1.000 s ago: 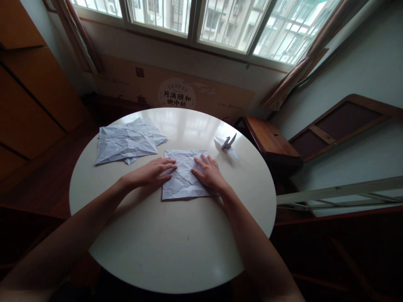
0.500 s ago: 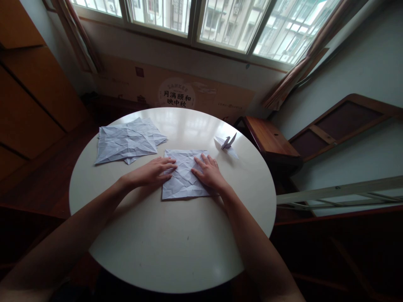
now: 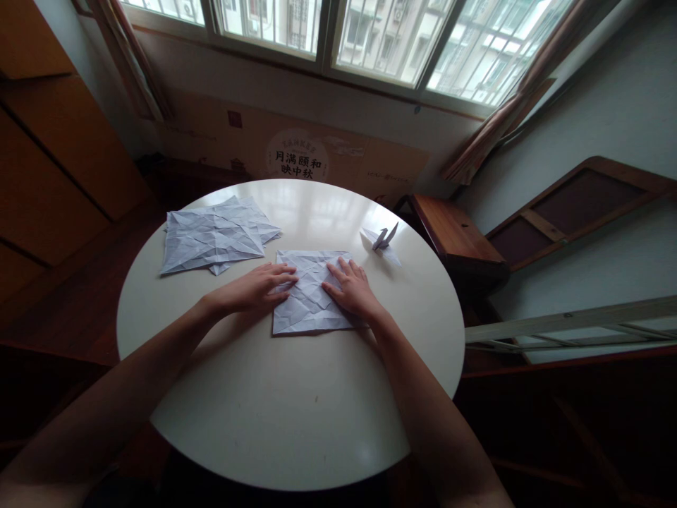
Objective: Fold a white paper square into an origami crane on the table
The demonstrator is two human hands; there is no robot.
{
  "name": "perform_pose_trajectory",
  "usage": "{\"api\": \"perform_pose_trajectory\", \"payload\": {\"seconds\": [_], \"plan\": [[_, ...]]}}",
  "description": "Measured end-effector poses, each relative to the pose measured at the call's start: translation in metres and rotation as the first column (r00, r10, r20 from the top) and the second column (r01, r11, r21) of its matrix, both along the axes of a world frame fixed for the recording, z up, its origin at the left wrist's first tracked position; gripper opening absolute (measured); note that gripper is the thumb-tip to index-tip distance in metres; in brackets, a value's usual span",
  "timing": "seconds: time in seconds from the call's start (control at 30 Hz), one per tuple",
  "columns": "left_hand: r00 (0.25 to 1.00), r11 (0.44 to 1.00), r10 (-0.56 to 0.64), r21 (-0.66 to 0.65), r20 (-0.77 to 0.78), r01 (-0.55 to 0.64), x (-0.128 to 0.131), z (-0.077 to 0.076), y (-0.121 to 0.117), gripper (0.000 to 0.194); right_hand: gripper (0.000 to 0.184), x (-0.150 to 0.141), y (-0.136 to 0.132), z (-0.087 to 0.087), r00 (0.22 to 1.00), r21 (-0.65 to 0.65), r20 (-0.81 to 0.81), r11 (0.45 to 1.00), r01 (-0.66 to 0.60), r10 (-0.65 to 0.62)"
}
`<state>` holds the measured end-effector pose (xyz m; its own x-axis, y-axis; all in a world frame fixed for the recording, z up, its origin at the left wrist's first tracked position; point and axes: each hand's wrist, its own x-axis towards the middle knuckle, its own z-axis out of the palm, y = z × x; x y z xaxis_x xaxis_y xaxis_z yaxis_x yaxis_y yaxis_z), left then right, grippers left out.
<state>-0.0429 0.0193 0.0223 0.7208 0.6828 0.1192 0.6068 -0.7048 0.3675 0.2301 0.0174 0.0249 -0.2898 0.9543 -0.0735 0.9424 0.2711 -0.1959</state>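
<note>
A creased white sheet of paper [image 3: 309, 310] lies unfolded on the round white table [image 3: 275, 409] in front of me. My left hand [image 3: 264, 286] rests on its left edge with the fingers stretched out. On the sheet's right part lies my right hand [image 3: 352, 288], palm down and fingers spread. Neither hand grips anything. Beyond my right hand stands a folded paper crane [image 3: 381, 241]. A pile of crumpled, creased paper sheets [image 3: 214, 236] sits to the left, past my left hand.
A wooden stool or small cabinet [image 3: 449, 229] stands against the table's far right side. A patterned cardboard panel [image 3: 201, 137] leans under the window [image 3: 381, 42]. Orange-brown cupboards [image 3: 58, 155] are at the left.
</note>
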Motion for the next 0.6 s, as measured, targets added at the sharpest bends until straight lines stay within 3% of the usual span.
{"api": "perform_pose_trajectory", "payload": {"seconds": [0.6], "plan": [[1.0, 1.0, -0.002, -0.007, -0.004, 0.002, 0.0009, 0.0052, -0.0021, 0.045, 0.064, 0.0, 0.0003, 0.0012, 1.0, -0.007, -0.001, 1.0, -0.01, 0.01]]}}
